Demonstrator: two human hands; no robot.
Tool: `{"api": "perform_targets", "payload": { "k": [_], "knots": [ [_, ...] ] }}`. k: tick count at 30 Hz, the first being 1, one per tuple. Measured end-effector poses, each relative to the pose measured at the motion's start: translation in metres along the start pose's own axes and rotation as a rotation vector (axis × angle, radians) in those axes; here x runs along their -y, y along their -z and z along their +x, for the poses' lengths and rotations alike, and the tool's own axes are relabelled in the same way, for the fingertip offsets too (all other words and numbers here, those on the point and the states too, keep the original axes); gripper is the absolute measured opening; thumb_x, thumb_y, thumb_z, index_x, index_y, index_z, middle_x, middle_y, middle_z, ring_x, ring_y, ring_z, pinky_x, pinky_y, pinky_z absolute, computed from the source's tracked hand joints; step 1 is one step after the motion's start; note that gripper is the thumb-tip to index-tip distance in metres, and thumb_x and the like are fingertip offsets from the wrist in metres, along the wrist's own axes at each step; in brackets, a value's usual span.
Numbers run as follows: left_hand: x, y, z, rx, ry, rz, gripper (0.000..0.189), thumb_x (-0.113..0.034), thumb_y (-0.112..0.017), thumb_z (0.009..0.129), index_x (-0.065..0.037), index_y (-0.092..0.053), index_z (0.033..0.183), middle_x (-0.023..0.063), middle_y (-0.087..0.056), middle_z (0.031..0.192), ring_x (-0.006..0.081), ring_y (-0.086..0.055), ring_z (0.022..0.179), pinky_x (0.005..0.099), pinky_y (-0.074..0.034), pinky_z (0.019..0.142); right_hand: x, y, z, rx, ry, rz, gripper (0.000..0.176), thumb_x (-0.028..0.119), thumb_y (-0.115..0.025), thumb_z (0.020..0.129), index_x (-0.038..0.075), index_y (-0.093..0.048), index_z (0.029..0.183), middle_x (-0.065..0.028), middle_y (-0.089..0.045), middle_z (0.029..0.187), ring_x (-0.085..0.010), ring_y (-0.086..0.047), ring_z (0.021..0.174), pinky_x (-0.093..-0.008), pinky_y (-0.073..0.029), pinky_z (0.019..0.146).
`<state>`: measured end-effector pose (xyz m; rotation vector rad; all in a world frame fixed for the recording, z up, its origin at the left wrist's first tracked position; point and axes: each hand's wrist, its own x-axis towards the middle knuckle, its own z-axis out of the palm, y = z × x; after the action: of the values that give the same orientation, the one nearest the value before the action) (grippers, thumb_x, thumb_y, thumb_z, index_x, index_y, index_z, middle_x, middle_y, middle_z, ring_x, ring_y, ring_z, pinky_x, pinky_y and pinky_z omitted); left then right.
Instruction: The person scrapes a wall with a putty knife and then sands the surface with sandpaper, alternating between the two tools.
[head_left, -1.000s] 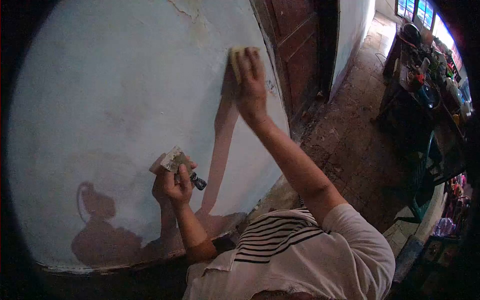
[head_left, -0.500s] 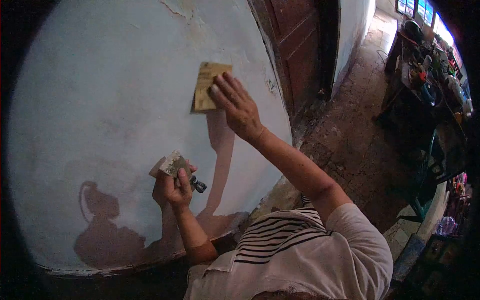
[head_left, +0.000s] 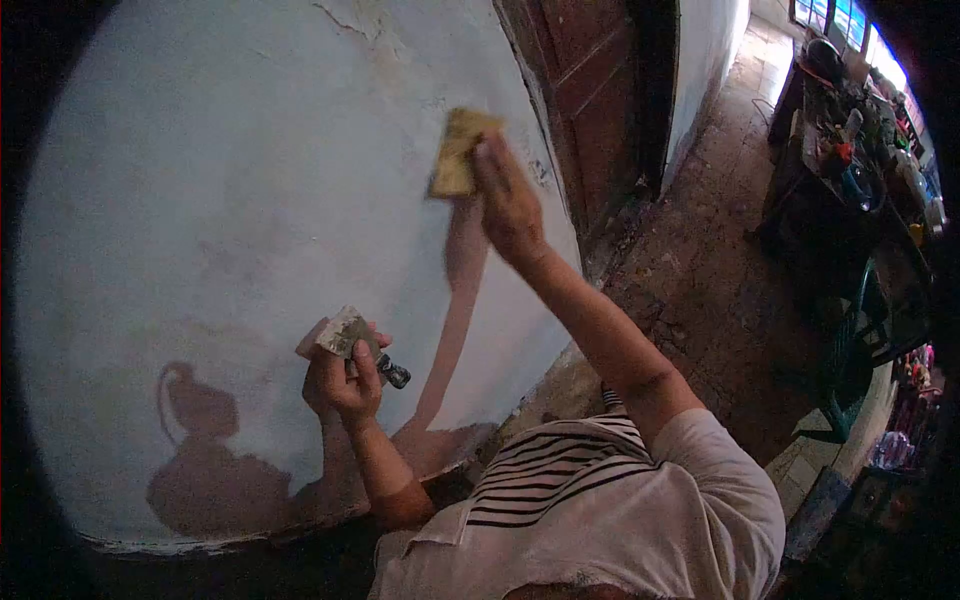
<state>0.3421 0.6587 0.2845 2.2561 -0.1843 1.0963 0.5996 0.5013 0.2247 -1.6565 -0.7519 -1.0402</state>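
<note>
A pale painted wall (head_left: pixel 240 170) fills the left and middle of the head view. Against it, near the upper right, my right hand (head_left: pixel 514 210) holds a folded piece of tan sandpaper (head_left: pixel 458 152), fingers pressed over its right side. Lower down, my left hand (head_left: pixel 357 392) is closed round a putty knife (head_left: pixel 343 334). Whitish residue coats its blade, which points up and left, while the dark handle (head_left: pixel 398 376) sticks out to the right below the fingers.
Peeling paint (head_left: pixel 345 22) shows high on the wall, with a brown door (head_left: pixel 590 90) to its right. A cluttered table (head_left: pixel 850 150) stands along the far right, near a green chair (head_left: pixel 850 370). Worn floor (head_left: pixel 690 290) lies between.
My right hand has slid the sandpaper to the right and slightly upward along the wall. My left hand stays almost where it was, still with the putty knife.
</note>
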Motion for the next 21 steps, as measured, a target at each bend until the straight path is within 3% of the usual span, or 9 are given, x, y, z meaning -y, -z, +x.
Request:
{"api": "perform_targets", "payload": {
  "k": [1,4,6,10,12,13,17,19,21],
  "knots": [
    [-0.002,0.001,0.002,-0.007,0.001,0.002,0.021,-0.012,-0.046,0.101,0.004,-0.06,0.104,0.0135,-0.07,0.085,0.0233,-0.07,0.075,0.0381,-0.056,0.074,-0.012,0.001,0.006,-0.099,-0.031,-0.042,0.056,-0.004,-0.053,0.088,0.003,-0.047,0.143,-0.0231,-0.041,0.15,-0.0376,-0.043,0.138,-0.0469,-0.038,0.114],
    [-0.008,0.002,0.006,0.026,-0.038,0.091,0.021,-0.01,-0.045,0.101,0.005,-0.06,0.103,0.0135,-0.07,0.086,0.0237,-0.07,0.074,0.0382,-0.057,0.073,-0.007,-0.001,0.008,-0.139,-0.101,-0.1,0.057,-0.003,-0.056,0.087,0.004,-0.048,0.142,-0.0233,-0.042,0.15,-0.0382,-0.044,0.137,-0.0477,-0.039,0.112],
    [-0.01,0.002,0.004,0.024,-0.015,0.111,0.02,-0.009,-0.046,0.1,0.005,-0.061,0.102,0.013,-0.071,0.086,0.0232,-0.071,0.074,0.037,-0.057,0.072,0.017,-0.002,0.0,0.011,0.018,0.019,0.059,0.0,-0.061,0.085,0.005,-0.048,0.142,-0.0197,-0.042,0.15,-0.0368,-0.042,0.139,-0.048,-0.036,0.114],
    [-0.004,0.001,0.002,0.012,-0.001,-0.023,0.02,-0.009,-0.049,0.101,0.006,-0.057,0.112,0.0154,-0.068,0.09,0.0228,-0.069,0.075,0.0401,-0.058,0.08,0.026,0.013,0.009,0.074,0.072,-0.081,0.065,0.004,-0.066,0.082,0.015,-0.048,0.144,-0.0102,-0.039,0.154,-0.0306,-0.032,0.146,-0.0475,-0.028,0.118],
    [-0.013,0.002,0.008,0.017,-0.031,0.167,0.019,-0.01,-0.049,0.1,0.004,-0.062,0.101,0.0111,-0.072,0.083,0.0218,-0.07,0.074,0.0358,-0.057,0.071,0.022,0.014,0.018,0.052,0.154,-0.054,0.065,0.003,-0.065,0.083,0.016,-0.048,0.144,-0.0106,-0.038,0.154,-0.0311,-0.032,0.146,-0.0474,-0.028,0.118],
    [-0.011,0.002,0.009,0.018,-0.034,0.165,0.019,-0.01,-0.049,0.1,0.004,-0.062,0.101,0.0111,-0.072,0.083,0.0218,-0.07,0.074,0.0358,-0.057,0.071,0.018,0.014,0.023,0.035,0.239,-0.026,0.064,0.002,-0.064,0.083,0.016,-0.048,0.144,-0.011,-0.037,0.155,-0.0317,-0.032,0.146,-0.0473,-0.028,0.119],
    [0.002,0.001,0.0,0.028,-0.046,0.08,0.02,-0.011,-0.049,0.1,0.005,-0.062,0.102,0.0118,-0.072,0.087,0.0222,-0.071,0.076,0.0353,-0.057,0.071,0.009,0.003,0.032,0.098,0.265,0.047,0.062,0.001,-0.063,0.084,0.015,-0.049,0.142,-0.0114,-0.035,0.156,-0.0332,-0.029,0.146,-0.0476,-0.028,0.119],
    [0.001,0.001,0.0,-0.007,-0.002,-0.001,0.021,-0.012,-0.05,0.101,0.005,-0.062,0.102,0.0117,-0.072,0.087,0.0223,-0.071,0.076,0.0348,-0.057,0.071,-0.008,0.005,0.033,0.106,0.214,-0.024,0.062,0.001,-0.063,0.083,0.012,-0.049,0.142,-0.0146,-0.034,0.157,-0.0346,-0.032,0.145,-0.047,-0.031,0.118],
    [-0.01,0.0,0.005,-0.002,0.034,0.051,0.02,-0.012,-0.049,0.101,0.003,-0.062,0.102,0.011,-0.073,0.084,0.0223,-0.071,0.078,0.0344,-0.057,0.072,-0.023,0.003,0.032,-0.079,0.022,0.011,0.055,-0.001,-0.058,0.088,0.005,-0.048,0.142,-0.0208,-0.039,0.152,-0.0375,-0.04,0.14,-0.0454,-0.037,0.115]
  ]
}}
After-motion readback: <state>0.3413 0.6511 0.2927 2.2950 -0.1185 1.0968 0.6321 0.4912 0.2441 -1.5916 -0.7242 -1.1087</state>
